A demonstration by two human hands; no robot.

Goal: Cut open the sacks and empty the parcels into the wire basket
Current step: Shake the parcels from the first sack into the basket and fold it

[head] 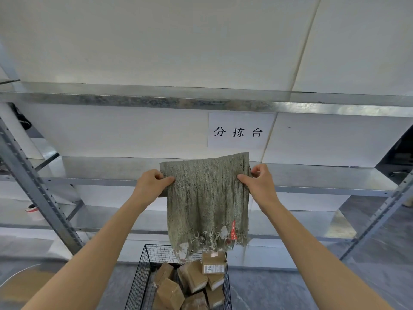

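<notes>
Now I hold the sack (206,202) upside down at mid-frame, frayed cut end hanging over the wire basket (143,280) so parcels (196,278) drop in. Arms reach up, my left hand (152,183) and right hand (257,182) each pinching a top corner.

The sack (207,202) hangs over the wire basket (143,276) mouth; parcels (171,293) seemingly fill its floor; shelving (89,181) close behind.
</notes>
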